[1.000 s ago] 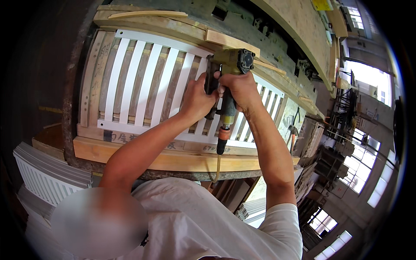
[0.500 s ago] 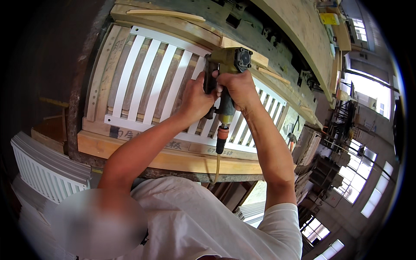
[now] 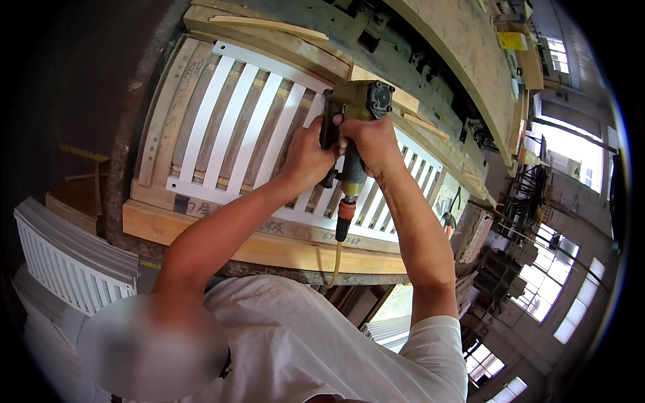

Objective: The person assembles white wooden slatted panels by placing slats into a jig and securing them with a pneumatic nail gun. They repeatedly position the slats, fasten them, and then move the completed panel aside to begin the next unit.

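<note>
A pneumatic nail gun point(image 3: 363, 95) with an olive-coloured head stands over the middle of a white slatted panel point(image 3: 262, 127). My right hand point(image 3: 377, 144) is closed around its handle. Against the gun's dark magazine side, my left hand point(image 3: 308, 156) is closed, with part of its fingers hidden behind the tool. An air hose point(image 3: 338, 258) runs from an orange and black coupling at the handle's lower end toward my body. The panel lies flat inside a wooden frame point(image 3: 161, 114) with handwriting on it. The gun's nose and its contact with the panel are hard to make out.
Several white slatted panels point(image 3: 67, 265) are stacked at the lower left. Loose wood strips point(image 3: 269, 25) lie along the frame's far edge, before a dark metal bench section and a long board point(image 3: 450, 60). A hammer point(image 3: 449, 220) rests at the frame's right end.
The view has shifted slightly, so the panel and the gun appear a little lower and to the right. Both hands keep the same hold on the nail gun.
</note>
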The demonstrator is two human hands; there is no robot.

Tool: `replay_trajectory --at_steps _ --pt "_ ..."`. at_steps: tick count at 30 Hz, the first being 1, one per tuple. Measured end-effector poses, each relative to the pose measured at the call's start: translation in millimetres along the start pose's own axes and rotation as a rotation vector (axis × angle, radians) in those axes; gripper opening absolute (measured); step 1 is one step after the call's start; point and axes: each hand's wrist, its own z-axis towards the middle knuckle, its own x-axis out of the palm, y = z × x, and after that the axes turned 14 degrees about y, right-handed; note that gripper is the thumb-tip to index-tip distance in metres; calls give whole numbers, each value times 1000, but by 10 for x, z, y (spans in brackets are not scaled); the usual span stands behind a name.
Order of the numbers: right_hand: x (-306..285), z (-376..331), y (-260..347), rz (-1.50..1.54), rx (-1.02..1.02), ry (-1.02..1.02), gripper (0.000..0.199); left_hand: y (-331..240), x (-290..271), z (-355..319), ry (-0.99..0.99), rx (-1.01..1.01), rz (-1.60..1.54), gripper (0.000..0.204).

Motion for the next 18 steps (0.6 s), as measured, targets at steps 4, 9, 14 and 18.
replay_trajectory --at_steps 4,9,14,18 --pt "45 80 29 1 -63 69 10 82 -85 8 -79 72 169 22" --pt "112 194 55 -6 -60 110 13 -99 -221 -19 -115 50 171 23" --pt "172 188 105 -1 -73 113 10 -43 -227 -12 -116 69 74 25" --pt "170 199 98 -26 -79 114 7 -33 -231 -12 -87 67 50 27"
